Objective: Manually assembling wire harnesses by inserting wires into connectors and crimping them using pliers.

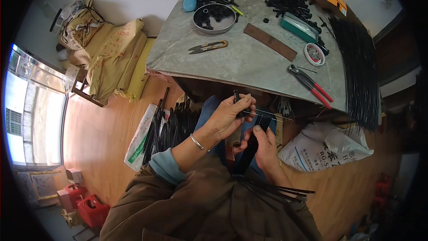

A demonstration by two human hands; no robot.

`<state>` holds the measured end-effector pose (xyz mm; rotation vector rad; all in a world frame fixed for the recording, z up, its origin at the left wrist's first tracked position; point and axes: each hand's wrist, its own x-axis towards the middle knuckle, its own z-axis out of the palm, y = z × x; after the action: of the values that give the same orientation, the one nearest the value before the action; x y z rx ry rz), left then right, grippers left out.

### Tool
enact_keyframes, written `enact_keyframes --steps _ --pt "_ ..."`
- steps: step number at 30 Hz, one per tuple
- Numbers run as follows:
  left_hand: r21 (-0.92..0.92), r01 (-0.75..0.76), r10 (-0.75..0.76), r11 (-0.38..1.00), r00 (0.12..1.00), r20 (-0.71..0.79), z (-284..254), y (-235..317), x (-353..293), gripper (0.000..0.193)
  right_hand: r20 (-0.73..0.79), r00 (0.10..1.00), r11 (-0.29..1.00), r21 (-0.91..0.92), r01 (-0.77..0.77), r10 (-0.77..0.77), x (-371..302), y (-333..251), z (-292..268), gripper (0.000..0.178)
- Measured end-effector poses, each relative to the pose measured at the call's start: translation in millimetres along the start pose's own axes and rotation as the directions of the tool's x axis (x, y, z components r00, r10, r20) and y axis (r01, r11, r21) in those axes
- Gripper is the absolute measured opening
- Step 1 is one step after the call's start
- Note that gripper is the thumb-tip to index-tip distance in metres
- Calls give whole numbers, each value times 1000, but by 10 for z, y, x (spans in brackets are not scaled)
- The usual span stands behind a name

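Observation:
Over my lap, in front of the table edge, my left hand (pixel 232 115) pinches a small black part (pixel 236 99) between thumb and fingers. A silver bracelet is on that wrist. My right hand (pixel 264 146) is closed around a bundle of thin black rods (pixel 246 157), its thumb lying on the upper part. The bundle slants down to my lap. A thin light-coloured wire (pixel 282 118) crosses the top of the bundle, running from near my left fingers out to the right. Whether the wire passes through the rods is too small to tell.
On the table (pixel 174 44) lie thread snips (pixel 208 47), red-handled pliers (pixel 310 87), a brown strip (pixel 269 41), a round pan (pixel 215 30) and a small white bowl (pixel 314 54). Long black rods (pixel 354 62) hang over its right edge. A white sack (pixel 323 147) stands on the floor.

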<state>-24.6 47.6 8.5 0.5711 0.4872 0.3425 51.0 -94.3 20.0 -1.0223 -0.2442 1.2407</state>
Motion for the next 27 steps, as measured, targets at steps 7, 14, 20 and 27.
enact_keyframes --steps 7,14,20,27 --pt "-117 -67 70 991 997 26 175 -8 107 23 17 998 977 -200 69 -67 -39 14 68 21" --pt "2 -10 10 1000 1000 28 348 -46 104 25 76 995 986 -150 79 -68 -19 16 12 22" --pt "61 -6 3 998 999 51 264 39 113 26 3 997 995 -73 72 -72 -62 -25 -44 24" --pt "140 -22 17 990 999 37 233 -8 107 27 11 998 996 -60 67 -66 -44 -36 -52 25"
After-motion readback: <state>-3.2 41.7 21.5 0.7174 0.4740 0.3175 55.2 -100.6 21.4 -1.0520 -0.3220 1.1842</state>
